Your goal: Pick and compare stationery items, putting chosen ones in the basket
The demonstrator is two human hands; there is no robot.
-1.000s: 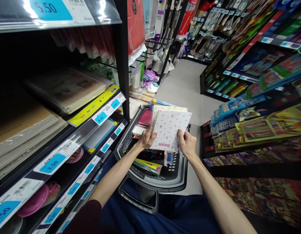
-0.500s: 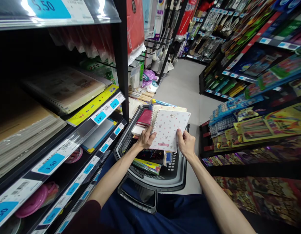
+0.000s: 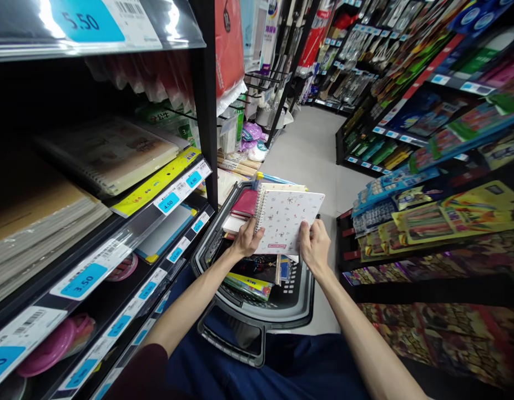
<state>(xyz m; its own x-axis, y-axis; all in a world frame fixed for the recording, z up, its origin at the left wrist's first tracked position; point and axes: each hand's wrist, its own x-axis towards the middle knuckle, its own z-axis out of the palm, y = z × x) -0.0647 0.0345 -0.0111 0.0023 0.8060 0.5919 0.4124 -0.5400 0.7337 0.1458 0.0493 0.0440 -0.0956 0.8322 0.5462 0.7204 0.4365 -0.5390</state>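
Note:
Over the grey shopping basket (image 3: 296, 311) I hold a white spiral notebook (image 3: 284, 219) with a small scattered print and a pink label near its lower edge. My left hand (image 3: 247, 239) is closed on its spiral-bound side, thumb on the cover. Gripping the opposite edge is my right hand (image 3: 315, 244), its thumb also on the cover. Cream pages or a second notebook show behind the top edge. Under it in the basket lie a dark red book (image 3: 244, 204), a yellow-and-green packet (image 3: 251, 286) and a dark patterned item, partly hidden.
A black shelf with price tags (image 3: 82, 280) runs close along my left, holding spiral notebooks (image 3: 115, 150) and a pink lidded tub (image 3: 53, 347). Hanging packets (image 3: 457, 216) line the right side. Grey floor (image 3: 302, 144) stretches ahead between the racks.
The view has shifted slightly. The notebook's cover edge has swung a little toward its spiral side, and both hands keep their hold on it.

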